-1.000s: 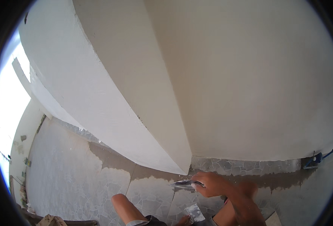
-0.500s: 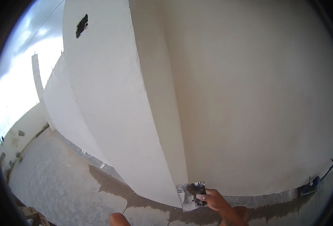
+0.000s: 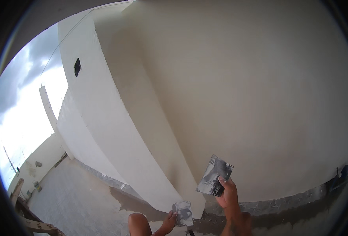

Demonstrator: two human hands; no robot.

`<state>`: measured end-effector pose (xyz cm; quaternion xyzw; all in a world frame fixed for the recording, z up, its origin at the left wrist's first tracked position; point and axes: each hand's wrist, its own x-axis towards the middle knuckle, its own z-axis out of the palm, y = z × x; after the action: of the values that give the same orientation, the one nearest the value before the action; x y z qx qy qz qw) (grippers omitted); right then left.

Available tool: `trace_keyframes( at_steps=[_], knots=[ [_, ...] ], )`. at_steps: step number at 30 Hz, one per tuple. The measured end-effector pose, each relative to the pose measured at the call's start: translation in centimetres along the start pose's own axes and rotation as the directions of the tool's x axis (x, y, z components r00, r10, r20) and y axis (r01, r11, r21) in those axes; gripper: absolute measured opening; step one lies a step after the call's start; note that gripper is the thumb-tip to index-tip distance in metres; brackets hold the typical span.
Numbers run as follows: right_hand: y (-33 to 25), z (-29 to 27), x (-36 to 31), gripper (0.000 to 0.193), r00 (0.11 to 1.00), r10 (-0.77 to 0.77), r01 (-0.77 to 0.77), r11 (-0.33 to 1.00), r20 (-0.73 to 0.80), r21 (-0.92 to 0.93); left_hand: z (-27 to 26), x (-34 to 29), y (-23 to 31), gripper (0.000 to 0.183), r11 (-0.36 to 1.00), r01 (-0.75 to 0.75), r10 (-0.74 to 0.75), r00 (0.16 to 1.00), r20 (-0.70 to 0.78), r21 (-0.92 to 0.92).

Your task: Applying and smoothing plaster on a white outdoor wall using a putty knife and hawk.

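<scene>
My right hand [image 3: 228, 193] is closed on a flat rectangular filler spreader [image 3: 215, 173], thumb over its face. The dark blade is smeared with white paste and is held up in front of the wall, tilted. Lower and to the left, my left hand [image 3: 168, 223] grips a second, smaller flat spreader [image 3: 183, 213] by its left edge. Pale paste covers much of it. It is near the foot of the white pillar [image 3: 119, 129], whose edge comes down towards both hands. I cannot tell whether either blade touches the wall.
A broad off-white wall [image 3: 252, 98] fills the middle and right. The pillar has a ragged dark hole [image 3: 77, 67] high up. Stone-patterned paving [image 3: 71, 188] lies at the left, with a wooden frame [image 3: 36, 224] at lower left. Dark blue items [image 3: 341, 173] stand at far right.
My right hand has lifted the spreader up from the pillar's lower corner. My left hand has come into view with the second spreader. The view has shifted, with the ceiling edge now showing.
</scene>
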<state>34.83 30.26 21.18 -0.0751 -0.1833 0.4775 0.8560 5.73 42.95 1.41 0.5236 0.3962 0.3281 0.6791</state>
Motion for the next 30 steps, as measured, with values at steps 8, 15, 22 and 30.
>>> trace_keyframes(
  at_steps=[8,15,22,30],
  knots=[
    [-2.0,-2.5,-0.2,0.037,0.973,-0.163,0.131,0.973,-0.164,-0.191,2.0,3.6,9.2,0.035,0.699,-0.421,0.342,0.907,0.247,0.578],
    [-13.2,-6.7,-15.3,0.027,0.582,-0.788,0.314,0.443,-0.199,-0.84,2.3,4.0,2.1,0.023,0.173,-0.555,-0.093,0.813,0.575,0.813],
    [-19.4,-12.4,-35.1,0.03,0.135,-0.931,-0.053,0.334,-0.338,-0.941,2.9,0.7,-13.2,0.031,0.035,-0.946,-0.756,0.185,0.628,0.321],
    [-20.2,-15.0,-44.8,0.031,-0.19,-0.883,-0.284,0.468,-0.43,-0.837,1.5,-1.2,-19.1,0.024,0.405,-0.86,-0.528,0.058,0.847,0.311]
  ],
)
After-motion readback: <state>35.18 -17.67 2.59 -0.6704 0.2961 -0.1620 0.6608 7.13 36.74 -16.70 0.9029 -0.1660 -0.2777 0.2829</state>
